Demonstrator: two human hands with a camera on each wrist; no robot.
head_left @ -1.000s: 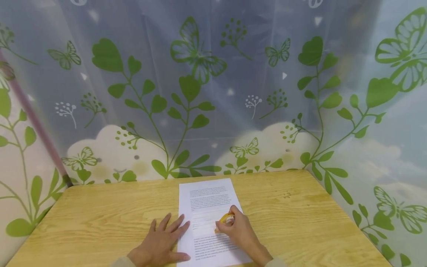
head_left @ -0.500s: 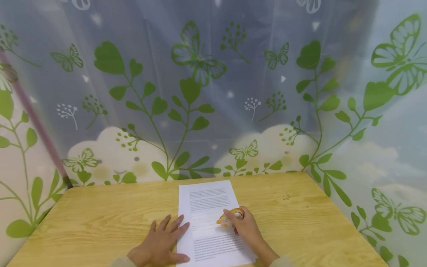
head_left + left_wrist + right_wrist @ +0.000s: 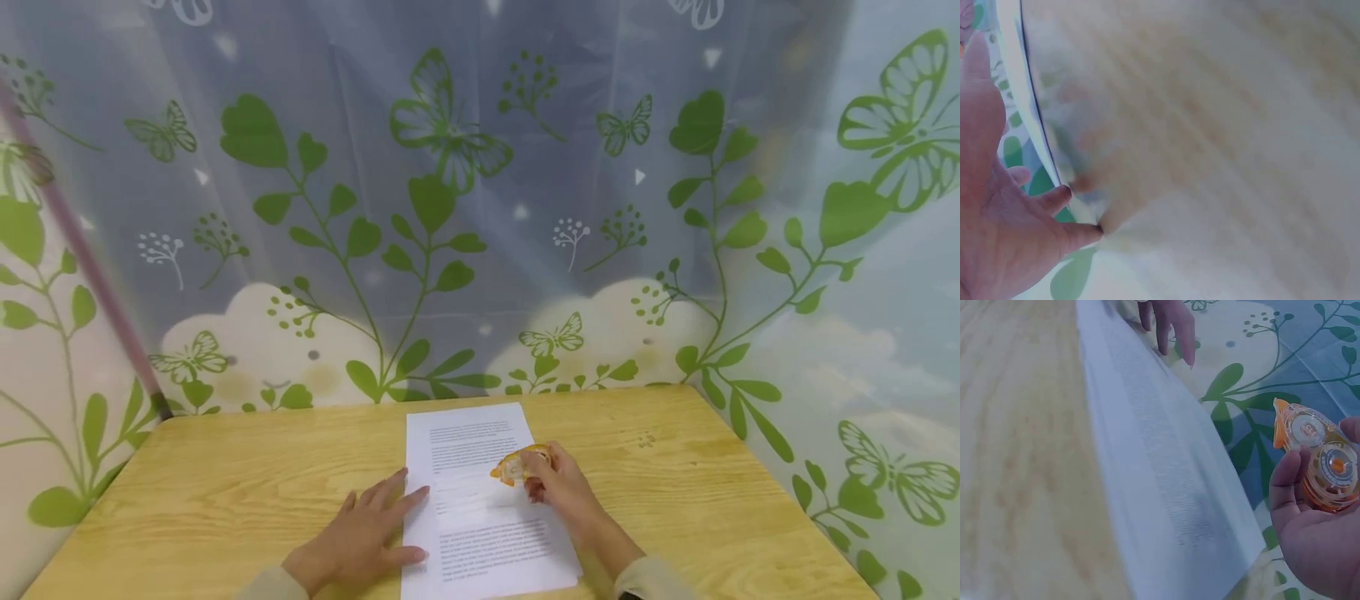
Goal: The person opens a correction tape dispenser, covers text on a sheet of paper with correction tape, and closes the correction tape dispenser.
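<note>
A printed sheet of paper lies on the table, with a mostly white band between its blocks of text. My left hand, fingers spread, rests at the paper's left edge, with thumb and some fingertips over it. My right hand holds an orange, see-through correction tape dispenser over the right side of the paper. In the right wrist view, two round reels show inside the dispenser, and its orange tip points away from the palm. That view shows the dispenser apart from the paper.
The wood-grain table extends to both sides of the paper. Behind it hangs a curtain printed with leaves, butterflies and clouds, and similar sheeting stands along the right side.
My right hand has lifted the correction tape dispenser off the paper and drawn it to the right, turning its tip leftward. My left hand has shifted slightly, its fingers lying less spread.
</note>
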